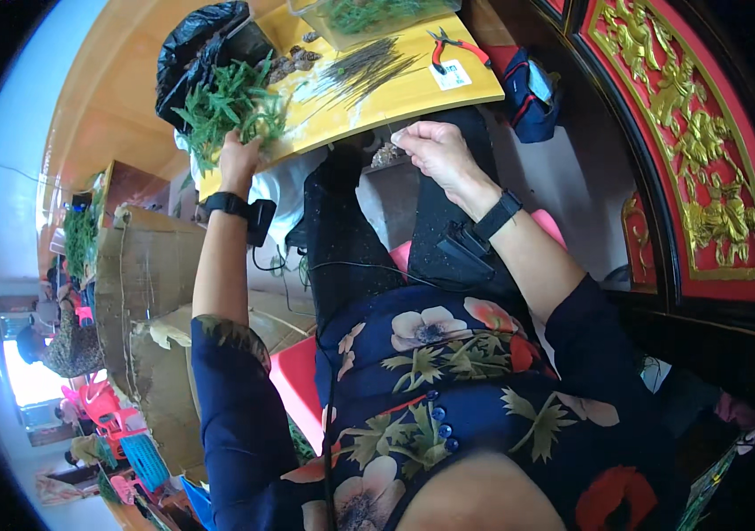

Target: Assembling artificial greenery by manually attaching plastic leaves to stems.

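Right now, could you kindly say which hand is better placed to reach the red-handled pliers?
Probably the right hand: it is nearer the pliers, though its fingers look pinched. The left hand is at the green sprigs, farther away.

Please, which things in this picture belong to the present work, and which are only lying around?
Probably in the work:
green sprigs at the left hand
thin dark stems
red-handled pliers
brown pine cones

Apparently just lying about:
torn cardboard, left
navy fabric item beside the yellow table
blue basket, background
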Demonstrator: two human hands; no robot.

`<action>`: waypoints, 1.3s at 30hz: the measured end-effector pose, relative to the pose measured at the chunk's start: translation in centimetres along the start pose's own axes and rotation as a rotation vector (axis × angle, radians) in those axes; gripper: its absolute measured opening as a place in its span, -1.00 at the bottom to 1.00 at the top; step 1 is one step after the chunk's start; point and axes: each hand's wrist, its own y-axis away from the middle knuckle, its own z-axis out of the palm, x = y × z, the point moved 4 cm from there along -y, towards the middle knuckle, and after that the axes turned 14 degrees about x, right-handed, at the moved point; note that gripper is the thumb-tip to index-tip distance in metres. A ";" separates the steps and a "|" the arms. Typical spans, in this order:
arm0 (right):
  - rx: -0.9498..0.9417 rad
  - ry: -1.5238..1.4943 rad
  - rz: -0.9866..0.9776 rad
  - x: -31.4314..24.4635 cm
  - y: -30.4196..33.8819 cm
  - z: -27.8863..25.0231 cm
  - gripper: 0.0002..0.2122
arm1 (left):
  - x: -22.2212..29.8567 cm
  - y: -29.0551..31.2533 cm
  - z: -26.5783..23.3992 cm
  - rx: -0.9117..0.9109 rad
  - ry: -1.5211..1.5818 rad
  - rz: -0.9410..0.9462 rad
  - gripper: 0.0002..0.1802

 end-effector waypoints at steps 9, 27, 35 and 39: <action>-0.019 0.050 -0.009 0.5 0.1 0.3 -0.88 | -0.2 -0.8 0.3 -0.194 0.702 -0.433 -0.86; -0.256 0.033 -0.576 -10.0 7.5 2.3 -0.88 | 14.5 16.6 -14.2 0.248 0.760 0.219 -0.81; -0.449 -0.072 -0.223 -8.5 8.4 2.5 -0.89 | 14.0 17.8 -14.5 0.254 0.739 0.198 -0.78; -0.473 -0.009 -0.434 -8.4 9.0 2.9 -0.87 | 13.6 17.8 -14.6 0.261 0.785 0.139 -0.75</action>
